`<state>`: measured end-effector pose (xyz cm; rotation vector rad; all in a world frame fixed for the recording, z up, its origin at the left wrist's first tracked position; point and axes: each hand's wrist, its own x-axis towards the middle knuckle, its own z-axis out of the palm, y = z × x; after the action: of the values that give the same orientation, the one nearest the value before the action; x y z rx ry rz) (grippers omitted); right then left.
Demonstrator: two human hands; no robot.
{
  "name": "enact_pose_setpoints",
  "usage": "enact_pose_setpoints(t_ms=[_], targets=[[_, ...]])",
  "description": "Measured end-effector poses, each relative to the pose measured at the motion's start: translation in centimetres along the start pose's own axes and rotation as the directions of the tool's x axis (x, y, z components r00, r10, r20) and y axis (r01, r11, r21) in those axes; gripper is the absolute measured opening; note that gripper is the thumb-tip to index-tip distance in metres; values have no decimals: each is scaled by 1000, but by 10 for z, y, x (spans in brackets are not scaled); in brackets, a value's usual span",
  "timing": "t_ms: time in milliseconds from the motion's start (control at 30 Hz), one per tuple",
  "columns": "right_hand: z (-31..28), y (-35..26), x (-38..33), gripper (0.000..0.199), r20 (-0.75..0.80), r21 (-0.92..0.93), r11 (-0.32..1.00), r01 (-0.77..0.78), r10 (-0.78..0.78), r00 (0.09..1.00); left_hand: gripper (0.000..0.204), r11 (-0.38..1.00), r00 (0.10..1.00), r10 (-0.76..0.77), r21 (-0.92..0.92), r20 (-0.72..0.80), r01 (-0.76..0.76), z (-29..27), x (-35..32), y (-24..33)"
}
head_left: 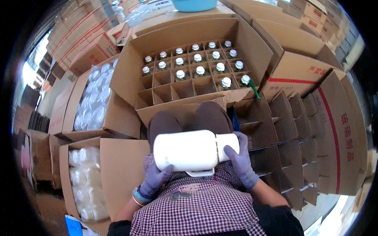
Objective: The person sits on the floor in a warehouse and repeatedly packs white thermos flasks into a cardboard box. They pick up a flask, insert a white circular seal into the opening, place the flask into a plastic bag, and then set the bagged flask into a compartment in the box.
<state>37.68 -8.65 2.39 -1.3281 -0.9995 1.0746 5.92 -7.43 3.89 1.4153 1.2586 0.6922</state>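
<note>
A white thermos jug (185, 151) lies sideways above my lap, its base toward the left and its lid (227, 146) toward the right. The jug's handle (201, 172) points toward my body. My left hand (154, 180), in a grey-purple glove, grips the jug near its base from below. My gloved right hand (241, 161) is closed around the lid end, with the thumb across the lid. Beyond my knees stands an open divided carton (177, 107), where several glass bottles (200, 71) with white caps stand upright in the cells; some front cells hold none.
Cardboard dividers (285, 126) fill an open carton at the right. To the left, two open cartons hold plastic-wrapped clear containers (94, 98) and pale wrapped containers (88, 177). A green strip (254, 89) hangs at the bottle carton's right corner. Behind it sits a blue basin (195, 4).
</note>
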Motion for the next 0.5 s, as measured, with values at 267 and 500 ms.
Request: enact_pose_setpoints(t_ms=[267, 500], targets=[[56, -76, 75, 61, 553, 143, 341, 929, -806, 210, 68, 978, 826, 131, -64, -548, -198, -90, 47, -18], [-2, -1, 288, 74, 108, -854, 377, 358, -545, 832, 69, 962, 630, 130, -56, -766, -267, -100, 40, -13]])
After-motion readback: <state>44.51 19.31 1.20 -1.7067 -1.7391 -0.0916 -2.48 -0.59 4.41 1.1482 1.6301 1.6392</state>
